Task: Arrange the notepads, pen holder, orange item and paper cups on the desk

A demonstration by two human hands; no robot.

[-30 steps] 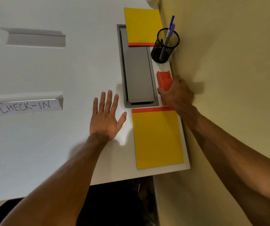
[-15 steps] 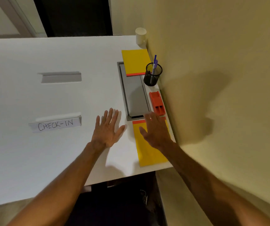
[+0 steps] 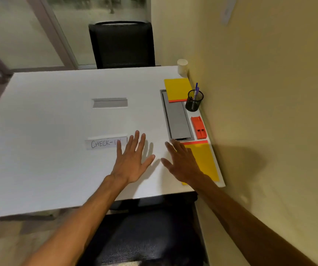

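White laminate covers the desk (image 3: 48,131), and a paper sign (image 3: 104,144) lettered "CHECK-I…" lies flat left of centre, its last letters hidden by the left hand (image 3: 130,162). That hand reaches forward from a bare forearm, palm down, fingers (image 3: 136,140) straight and spread wide, thumb angled out to the right; it holds nothing, and whether the palm rests on the surface or hangs just above it cannot be told. A grey strip (image 3: 109,102) sits farther back on the desk. The right hand (image 3: 181,162) lies just beside the left, also palm down with fingers splayed and empty, its outer edge over the near yellow notepad (image 3: 204,160), which has a red band along its far edge. Beyond the fingertips, a grey recessed panel (image 3: 177,118) runs away from the person. Right of it, by the wall, sits the orange item (image 3: 198,126). Farther back stands the black mesh pen holder (image 3: 194,101) with purple pens, just beside a second yellow notepad (image 3: 177,89) that overlaps the panel's far end. A pale paper cup (image 3: 182,65) stands upright in the far right corner. A black chair (image 3: 122,45) faces the desk's far side.
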